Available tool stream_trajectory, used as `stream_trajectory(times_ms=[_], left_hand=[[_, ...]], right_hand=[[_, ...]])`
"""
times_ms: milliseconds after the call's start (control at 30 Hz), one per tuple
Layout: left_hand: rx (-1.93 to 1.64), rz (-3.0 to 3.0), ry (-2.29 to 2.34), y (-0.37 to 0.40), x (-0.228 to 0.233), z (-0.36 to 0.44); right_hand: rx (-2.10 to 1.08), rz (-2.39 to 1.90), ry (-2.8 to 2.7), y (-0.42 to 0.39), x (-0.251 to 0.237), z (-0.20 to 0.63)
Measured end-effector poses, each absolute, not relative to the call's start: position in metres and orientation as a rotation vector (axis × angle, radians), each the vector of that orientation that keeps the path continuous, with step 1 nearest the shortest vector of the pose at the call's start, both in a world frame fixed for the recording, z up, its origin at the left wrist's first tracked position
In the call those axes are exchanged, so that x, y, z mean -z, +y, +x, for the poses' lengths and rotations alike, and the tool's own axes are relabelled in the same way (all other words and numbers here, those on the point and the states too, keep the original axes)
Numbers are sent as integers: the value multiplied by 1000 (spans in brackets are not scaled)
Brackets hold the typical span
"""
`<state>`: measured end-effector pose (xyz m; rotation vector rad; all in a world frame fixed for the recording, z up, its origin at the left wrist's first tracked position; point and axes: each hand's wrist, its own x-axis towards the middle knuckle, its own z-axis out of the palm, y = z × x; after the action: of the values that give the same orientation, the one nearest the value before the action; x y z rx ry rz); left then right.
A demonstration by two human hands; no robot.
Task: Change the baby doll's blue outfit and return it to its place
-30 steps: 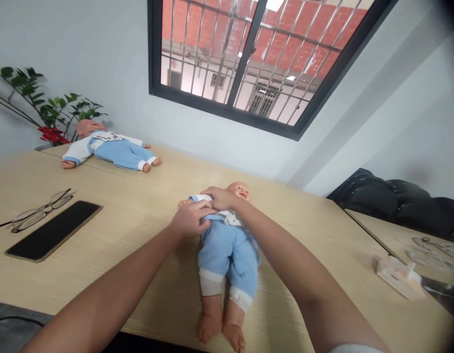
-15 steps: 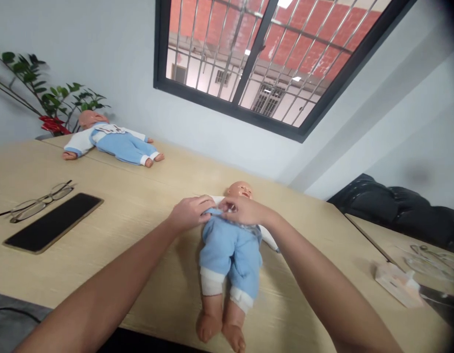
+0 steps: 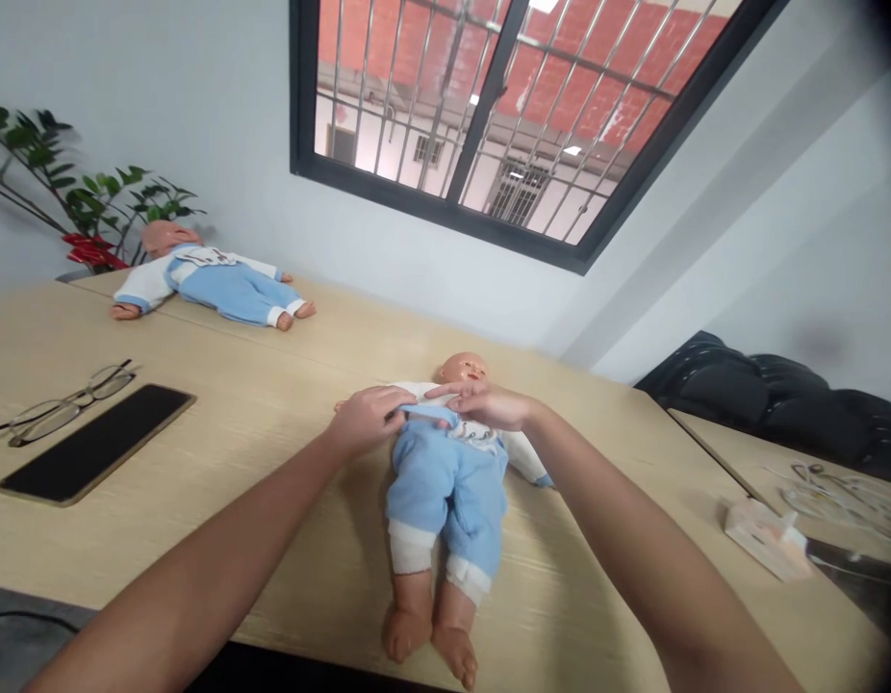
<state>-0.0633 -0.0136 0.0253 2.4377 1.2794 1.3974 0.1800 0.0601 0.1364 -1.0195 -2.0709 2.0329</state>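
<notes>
Uncurling, the right hand (image 3: 481, 402), grip unclear, leaves the light-blue cloth band (image 3: 428, 412) exposed for handling, pinched by the left hand (image 3: 371, 416) opposite, on the bald plastic doll (image 3: 445, 472).

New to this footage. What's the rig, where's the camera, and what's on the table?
There is no robot here: these are a person's bare hands. A camera worn on their head looks forward and down, so their forearms enter from the bottom of the view.

On the wooden table a doll in blue and white clothes lies on its back, feet toward the wearer. The left hand appears to pinch a blue cloth edge of those clothes; the right hand is over the chest, its grip unclear.

A second doll lies at the far left, with glasses and a dark phone-like slab nearer.
</notes>
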Motion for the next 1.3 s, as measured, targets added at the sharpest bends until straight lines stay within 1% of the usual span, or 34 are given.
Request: stream_trajectory(times_ms=[67, 267, 400, 500, 533, 600, 667, 700, 733, 767, 833, 867, 933, 1000, 1100, 1200, 1300], left_hand=[[-1391, 2370, 1270, -14, -24, -63], [-1309, 2030, 1257, -17, -27, -65], [-1221, 1891, 1146, -18, -28, -68], [-1274, 1924, 1203, -15, -28, -67], [-1311, 1945, 1248, -15, -28, -65], [-1402, 1950, 1354, -15, -27, -59], [-1484, 1894, 1476, -18, -27, -50], [-1500, 1866, 1529, -20, -27, -46], [-1495, 1854, 1571, -23, -28, -42], [-1473, 1865, 1603, -25, -29, -39], [-1401, 1945, 1638, -30, -30, -35], [-1367, 1991, 1656, -31, -31, -35], [-1311, 2060, 1708, -32, -33, -38], [-1265, 2103, 1756, -33, -35, -42], [-1242, 2126, 1769, -33, -36, -46], [-1279, 2053, 1748, -37, -36, -44], [-1341, 1999, 1718, -40, -33, -40]], right_hand=[[-1944, -1064, -2122, 59, -136, 179], [-1518, -1137, -2377, 60, -142, 180], [-1374, -1093, -2468, 60, -144, 185], [-1277, -1033, -2475, 51, -148, 188], [-1270, -1012, -2481, 48, -150, 188], [-1353, -991, -2513, 43, -156, 188], [-1467, -1035, -2556, 43, -161, 183], [-1456, -1079, -2580, 47, -161, 178], [-1368, -1126, -2609, 52, -160, 171], [-1203, -1160, -2644, 59, -156, 161], [-761, -1139, -2728, 75, -143, 136], [-553, -1076, -2774, 84, -134, 121], [-341, -860, -2914, 98, -114, 90], [-301, -704, -3070, 108, -97, 63], [-276, -639, -3237, 115, -86, 39], [-147, -593, -3170, 116, -97, 46], [-99, -528, -2981, 112, -121, 77]])
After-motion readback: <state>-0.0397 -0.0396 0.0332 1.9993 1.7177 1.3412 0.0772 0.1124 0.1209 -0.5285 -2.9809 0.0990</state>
